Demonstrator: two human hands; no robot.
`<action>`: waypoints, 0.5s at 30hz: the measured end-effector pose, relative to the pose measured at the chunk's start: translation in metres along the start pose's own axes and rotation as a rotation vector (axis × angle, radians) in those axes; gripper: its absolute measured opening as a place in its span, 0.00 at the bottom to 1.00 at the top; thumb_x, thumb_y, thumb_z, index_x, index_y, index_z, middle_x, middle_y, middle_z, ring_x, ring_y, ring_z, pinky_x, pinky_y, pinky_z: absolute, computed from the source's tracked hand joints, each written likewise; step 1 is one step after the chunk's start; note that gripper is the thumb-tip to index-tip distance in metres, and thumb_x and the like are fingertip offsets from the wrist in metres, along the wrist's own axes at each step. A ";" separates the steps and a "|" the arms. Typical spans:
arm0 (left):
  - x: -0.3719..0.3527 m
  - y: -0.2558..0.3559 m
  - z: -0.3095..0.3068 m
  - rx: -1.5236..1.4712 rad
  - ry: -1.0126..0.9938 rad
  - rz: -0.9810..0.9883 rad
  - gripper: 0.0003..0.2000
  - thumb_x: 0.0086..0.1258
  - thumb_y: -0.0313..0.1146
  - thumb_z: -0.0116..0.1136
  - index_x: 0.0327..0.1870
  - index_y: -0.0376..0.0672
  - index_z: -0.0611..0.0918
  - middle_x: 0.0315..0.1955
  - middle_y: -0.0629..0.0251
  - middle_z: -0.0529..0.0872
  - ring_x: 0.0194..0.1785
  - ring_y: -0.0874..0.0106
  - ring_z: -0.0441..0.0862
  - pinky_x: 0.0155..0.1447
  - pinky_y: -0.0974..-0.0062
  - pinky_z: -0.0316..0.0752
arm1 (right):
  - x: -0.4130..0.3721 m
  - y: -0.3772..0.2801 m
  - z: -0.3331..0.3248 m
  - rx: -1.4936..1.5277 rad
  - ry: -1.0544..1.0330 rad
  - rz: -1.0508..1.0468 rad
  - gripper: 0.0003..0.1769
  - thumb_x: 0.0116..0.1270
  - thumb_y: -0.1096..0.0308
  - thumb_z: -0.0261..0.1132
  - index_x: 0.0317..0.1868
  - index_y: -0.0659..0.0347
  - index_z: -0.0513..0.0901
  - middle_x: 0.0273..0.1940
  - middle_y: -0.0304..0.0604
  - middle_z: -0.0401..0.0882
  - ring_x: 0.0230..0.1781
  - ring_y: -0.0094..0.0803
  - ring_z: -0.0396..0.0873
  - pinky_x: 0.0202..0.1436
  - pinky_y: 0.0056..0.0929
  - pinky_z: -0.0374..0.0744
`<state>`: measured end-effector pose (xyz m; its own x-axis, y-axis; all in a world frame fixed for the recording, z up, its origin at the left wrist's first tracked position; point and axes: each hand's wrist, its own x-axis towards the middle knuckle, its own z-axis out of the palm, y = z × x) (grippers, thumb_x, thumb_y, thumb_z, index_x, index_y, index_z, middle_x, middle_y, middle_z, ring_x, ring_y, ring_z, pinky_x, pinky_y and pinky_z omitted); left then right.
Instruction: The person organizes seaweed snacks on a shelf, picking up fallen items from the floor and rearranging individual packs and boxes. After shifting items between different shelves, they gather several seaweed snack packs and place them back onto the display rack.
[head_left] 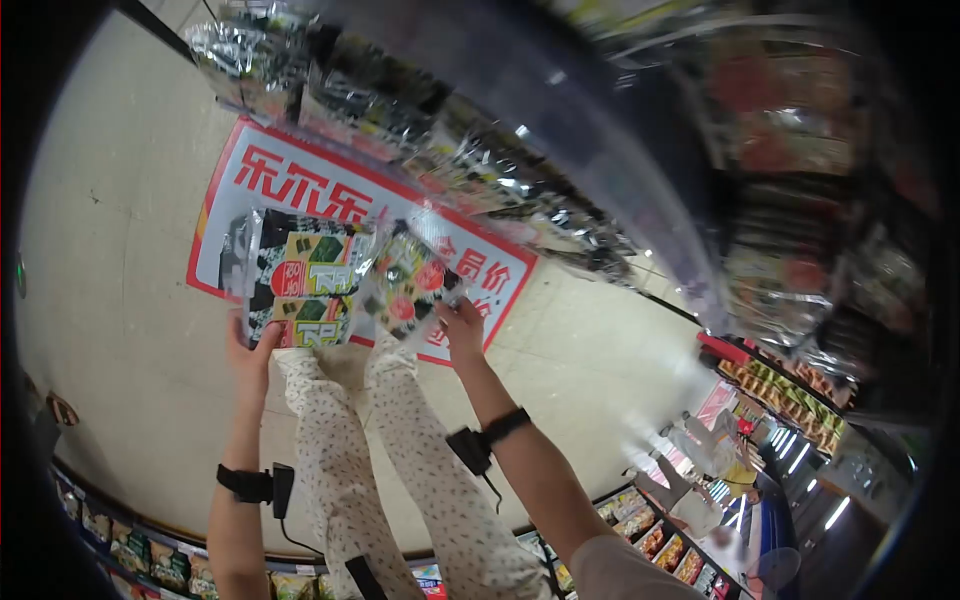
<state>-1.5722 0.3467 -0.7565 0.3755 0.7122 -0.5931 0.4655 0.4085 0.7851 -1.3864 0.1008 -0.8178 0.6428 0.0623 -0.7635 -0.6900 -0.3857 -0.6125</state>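
Observation:
In my left hand (252,350) is a clear plastic seaweed pack (310,275) with red and yellow-green labels, gripped at its lower left corner. My right hand (462,325) is closed on the edge of a second seaweed pack (405,285), which is tilted and printed with red round marks. The two packs are side by side in front of my legs, their near edges meeting or overlapping. Each wrist wears a black strap with a small box and a cable.
A red-bordered white floor sign (270,150) with red characters lies under the packs. A shelf of shiny packets (450,140) runs along the top, with more hanging packs (785,150) at right. Lower shelves (140,550) hold bagged goods. People (700,480) stand at the lower right.

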 end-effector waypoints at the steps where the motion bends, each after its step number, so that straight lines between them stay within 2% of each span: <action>1: -0.005 0.013 -0.008 -0.045 -0.026 0.031 0.15 0.61 0.29 0.63 0.46 0.36 0.73 0.39 0.64 0.79 0.40 0.78 0.77 0.44 0.81 0.73 | -0.020 -0.015 -0.021 -0.108 -0.077 -0.071 0.05 0.61 0.73 0.64 0.37 0.60 0.78 0.30 0.31 0.75 0.32 0.16 0.70 0.36 0.18 0.69; 3: -0.012 0.043 -0.030 -0.018 -0.116 0.079 0.16 0.61 0.25 0.60 0.48 0.37 0.71 0.41 0.66 0.78 0.42 0.78 0.76 0.47 0.80 0.73 | -0.084 -0.076 -0.033 -0.138 -0.012 -0.298 0.04 0.62 0.73 0.63 0.37 0.61 0.78 0.30 0.30 0.74 0.34 0.15 0.69 0.37 0.18 0.68; 4: -0.017 0.059 -0.037 -0.017 -0.110 0.097 0.16 0.61 0.25 0.60 0.48 0.37 0.71 0.41 0.66 0.78 0.42 0.78 0.76 0.47 0.80 0.73 | -0.112 -0.108 -0.041 -0.214 -0.007 -0.421 0.04 0.61 0.76 0.63 0.37 0.63 0.78 0.31 0.31 0.73 0.31 0.15 0.68 0.34 0.17 0.68; 5: -0.022 0.075 -0.043 -0.020 -0.062 0.135 0.17 0.61 0.24 0.60 0.50 0.36 0.70 0.42 0.65 0.77 0.45 0.77 0.76 0.49 0.79 0.72 | -0.139 -0.135 -0.054 -0.258 0.016 -0.393 0.06 0.62 0.77 0.62 0.40 0.64 0.78 0.33 0.32 0.74 0.34 0.16 0.69 0.38 0.16 0.69; 6: -0.026 0.088 -0.048 -0.020 -0.016 0.167 0.18 0.60 0.24 0.60 0.51 0.35 0.70 0.43 0.64 0.77 0.47 0.76 0.76 0.51 0.78 0.72 | -0.152 -0.155 -0.067 -0.298 0.052 -0.590 0.05 0.62 0.78 0.61 0.39 0.65 0.77 0.33 0.32 0.74 0.36 0.16 0.69 0.41 0.17 0.69; 7: -0.030 0.098 -0.057 -0.017 -0.011 0.173 0.18 0.60 0.24 0.60 0.51 0.35 0.70 0.43 0.64 0.77 0.47 0.76 0.76 0.51 0.78 0.72 | -0.177 -0.184 -0.065 -0.039 0.194 -0.557 0.06 0.63 0.79 0.60 0.41 0.67 0.78 0.34 0.32 0.74 0.37 0.17 0.70 0.44 0.18 0.70; 9: -0.035 0.114 -0.074 0.007 0.002 0.166 0.23 0.60 0.24 0.59 0.56 0.31 0.67 0.48 0.60 0.75 0.51 0.74 0.74 0.55 0.76 0.70 | -0.190 -0.235 -0.104 -0.268 0.174 -0.989 0.16 0.64 0.80 0.58 0.54 0.70 0.74 0.47 0.41 0.78 0.46 0.21 0.72 0.52 0.22 0.71; 10: -0.039 0.123 -0.078 0.006 0.015 0.163 0.23 0.60 0.24 0.59 0.56 0.31 0.67 0.48 0.60 0.75 0.51 0.74 0.74 0.55 0.76 0.70 | -0.214 -0.282 -0.089 -0.087 0.085 -0.989 0.16 0.64 0.80 0.57 0.53 0.73 0.75 0.51 0.46 0.77 0.52 0.28 0.72 0.57 0.27 0.70; 11: -0.044 0.132 -0.081 0.001 0.033 0.183 0.24 0.60 0.24 0.60 0.57 0.30 0.67 0.49 0.59 0.75 0.51 0.73 0.74 0.56 0.76 0.70 | -0.220 -0.313 -0.082 -0.114 0.167 -1.132 0.16 0.63 0.81 0.56 0.52 0.76 0.75 0.53 0.48 0.75 0.56 0.33 0.72 0.59 0.30 0.69; 12: -0.049 0.138 -0.083 -0.004 0.051 0.204 0.25 0.60 0.24 0.60 0.58 0.30 0.66 0.50 0.58 0.75 0.52 0.73 0.74 0.56 0.76 0.70 | -0.217 -0.335 -0.093 -0.361 0.268 -1.332 0.18 0.62 0.81 0.56 0.53 0.75 0.75 0.55 0.51 0.74 0.58 0.37 0.71 0.60 0.32 0.69; 13: -0.053 0.135 -0.089 0.015 0.004 0.112 0.35 0.63 0.29 0.60 0.68 0.27 0.56 0.62 0.52 0.66 0.64 0.67 0.65 0.67 0.72 0.60 | -0.218 -0.360 -0.100 -0.685 0.422 -1.454 0.18 0.62 0.81 0.56 0.53 0.74 0.76 0.56 0.52 0.73 0.59 0.38 0.70 0.60 0.30 0.68; 14: -0.060 0.142 -0.089 0.010 0.020 0.101 0.35 0.63 0.29 0.60 0.68 0.27 0.56 0.62 0.52 0.66 0.64 0.67 0.65 0.67 0.72 0.60 | -0.216 -0.386 -0.087 -0.707 0.391 -1.471 0.16 0.62 0.80 0.56 0.50 0.71 0.78 0.52 0.54 0.74 0.52 0.40 0.73 0.54 0.31 0.71; 15: -0.068 0.152 -0.085 0.104 0.051 0.083 0.32 0.63 0.28 0.59 0.66 0.29 0.59 0.60 0.54 0.68 0.62 0.68 0.67 0.65 0.72 0.61 | -0.216 -0.406 -0.078 -0.968 0.501 -1.434 0.12 0.62 0.79 0.57 0.46 0.70 0.79 0.43 0.55 0.74 0.44 0.42 0.74 0.45 0.33 0.71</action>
<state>-1.5947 0.4093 -0.5817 0.3763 0.7703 -0.5148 0.5163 0.2870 0.8069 -1.2194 0.1718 -0.3886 0.6579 0.6122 0.4387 0.7368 -0.6437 -0.2066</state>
